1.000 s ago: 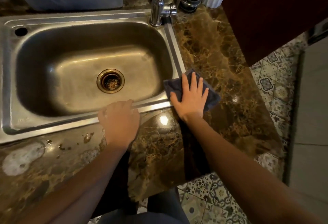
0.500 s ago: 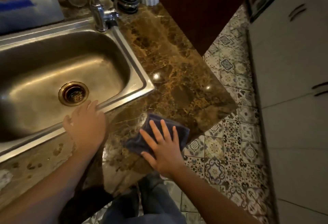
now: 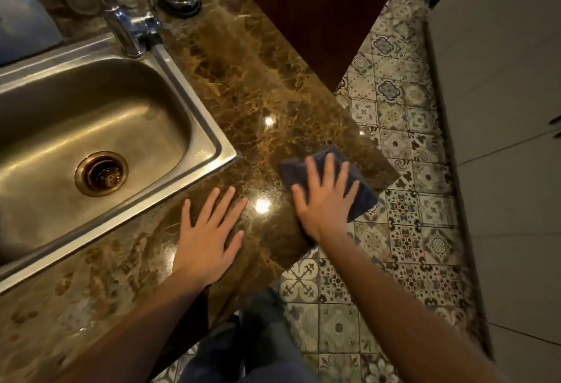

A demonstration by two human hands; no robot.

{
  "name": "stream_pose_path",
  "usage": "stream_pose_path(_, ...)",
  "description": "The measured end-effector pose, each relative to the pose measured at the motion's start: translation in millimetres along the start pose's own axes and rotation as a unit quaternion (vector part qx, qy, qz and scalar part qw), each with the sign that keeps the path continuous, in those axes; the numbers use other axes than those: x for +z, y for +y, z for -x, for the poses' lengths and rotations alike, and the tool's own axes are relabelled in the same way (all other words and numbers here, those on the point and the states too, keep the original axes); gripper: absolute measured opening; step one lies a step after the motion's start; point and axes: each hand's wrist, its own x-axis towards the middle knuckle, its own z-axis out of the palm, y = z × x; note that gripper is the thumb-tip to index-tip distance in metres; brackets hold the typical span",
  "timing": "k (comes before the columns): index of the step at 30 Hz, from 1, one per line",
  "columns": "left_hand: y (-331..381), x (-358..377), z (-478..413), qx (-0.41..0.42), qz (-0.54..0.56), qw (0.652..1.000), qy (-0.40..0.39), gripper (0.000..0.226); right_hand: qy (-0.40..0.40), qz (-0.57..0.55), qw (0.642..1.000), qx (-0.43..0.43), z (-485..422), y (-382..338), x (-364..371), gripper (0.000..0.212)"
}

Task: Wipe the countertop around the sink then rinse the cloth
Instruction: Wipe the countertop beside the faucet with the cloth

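Cloth [image 3: 363, 197] lies outside sink [image 3: 212, 135], pressed flat on countertop [image 3: 258, 79] by right hand [image 3: 324, 203].

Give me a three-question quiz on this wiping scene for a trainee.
1. True or false: the left hand lies flat on the countertop, holding nothing.
2. Which hand presses the cloth? A) left hand B) right hand
3. Fill in: the cloth lies to the ___ of the sink, by the person's own sides.
Key: 1 true; 2 B; 3 right.
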Motion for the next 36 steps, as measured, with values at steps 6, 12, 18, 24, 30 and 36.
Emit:
stream_pose_path(6,1.2,-4.2,0.6,-0.062,0.002,0.998,-0.006,0.062,-0.039,0.037,0.968,-0.246,87.6,-21.9,26.8,0.066)
stream_pose_path(12,3.4,-5.4,-0.7,-0.080,0.021,0.996,-0.014,0.057,-0.032,0.043,0.985,-0.164,7.1,55.6,-3.2,0.076)
stream_pose_path(18,3.2,-7.6,0.2,-0.076,0.026,0.997,-0.016,0.056,0.032,-0.025,0.999,0.022,-83.9,72.4,-18.6,0.074)
stream_pose_path(24,2.6,-4.6,0.2,-0.084,0.020,0.996,-0.019,0.056,0.040,-0.013,0.997,-0.057,-80.4,31.2,-12.8,0.070)
stream_pose_path(30,4.2,-13.1,2.0,-0.103,0.110,0.989,-0.003,0.061,0.012,0.001,0.982,-0.188,-34.8,-23.8,6.0,0.066)
stream_pose_path(36,-36.4,-21.4,62.5,-0.218,0.127,0.966,0.049,0.062,0.026,0.029,0.967,-0.254,23.9,-74.9,29.8,0.060)
